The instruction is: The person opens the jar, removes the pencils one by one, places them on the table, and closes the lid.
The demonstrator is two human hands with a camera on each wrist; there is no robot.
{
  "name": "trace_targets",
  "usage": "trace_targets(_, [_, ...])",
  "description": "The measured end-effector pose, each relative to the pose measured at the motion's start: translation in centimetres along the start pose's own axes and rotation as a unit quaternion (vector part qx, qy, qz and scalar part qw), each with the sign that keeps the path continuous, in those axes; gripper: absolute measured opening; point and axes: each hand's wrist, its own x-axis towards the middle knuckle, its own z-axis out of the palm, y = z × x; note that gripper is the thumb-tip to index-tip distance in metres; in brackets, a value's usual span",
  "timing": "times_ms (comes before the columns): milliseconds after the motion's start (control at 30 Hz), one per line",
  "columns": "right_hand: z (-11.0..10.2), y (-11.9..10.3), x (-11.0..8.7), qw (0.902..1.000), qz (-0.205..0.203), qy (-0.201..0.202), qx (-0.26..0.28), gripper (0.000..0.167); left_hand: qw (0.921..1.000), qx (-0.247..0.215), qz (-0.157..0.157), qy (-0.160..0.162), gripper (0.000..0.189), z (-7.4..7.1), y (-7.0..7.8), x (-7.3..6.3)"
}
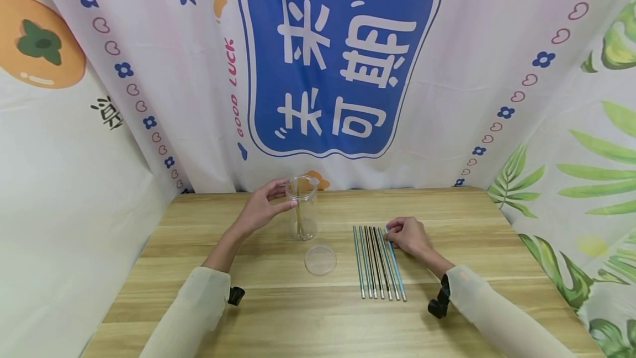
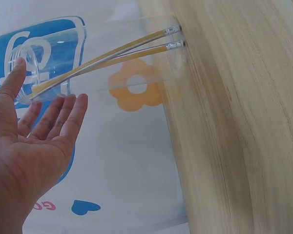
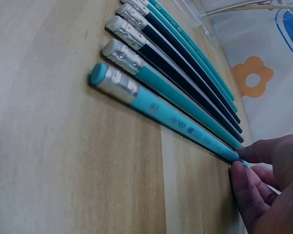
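Note:
A clear jar (image 1: 307, 220) stands upright near the back of the table, with two yellow pencils (image 2: 105, 59) leaning inside it, eraser ends down. My left hand (image 1: 265, 206) holds the jar near its rim, thumb in front and fingers at the far side; the palm stays apart from it. Several pencils (image 1: 371, 261) in teal and black lie side by side, eraser ends toward me. Between thumb and fingers my right hand (image 1: 408, 233) pinches the far end of the light blue pencil (image 3: 173, 122) at the row's right edge. That pencil's far tip is hidden by the fingers.
A round clear lid (image 1: 320, 260) lies flat on the wooden table (image 1: 238, 314), in front of the jar and left of the pencil row. Printed cloth (image 1: 462, 70) hangs along the table's back edge.

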Motion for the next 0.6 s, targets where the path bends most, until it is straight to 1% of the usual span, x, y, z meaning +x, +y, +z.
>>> trace_targets(200, [-0.2,-0.2,0.1,0.9997,-0.014,0.0,-0.02,0.022,1.0,0.002,-0.001,0.001,0.074,0.1,-0.1,0.1])
trace_targets(333, [-0.6,-0.8,0.2,0.9979,-0.04,0.012,-0.049,0.021,1.0,0.006,0.001,-0.001,0.075,0.1,0.0,0.1])
trace_targets(467, [-0.7,-2.0,0.4,0.9931,-0.078,0.028,-0.082,0.022,1.0,0.006,-0.001,0.0,0.075,0.1,0.0,0.1])
trace_targets(533, [-0.7,-2.9,0.3,0.9918,-0.094,0.027,-0.082,0.023,1.0,0.002,-0.003,0.0,0.075,0.1,0.0,0.1])
trace_targets(600, [-0.7,-3.8,0.2,0.9919,-0.104,0.022,-0.069,0.023,1.0,0.001,-0.005,0.0,0.075,0.1,0.0,0.1])
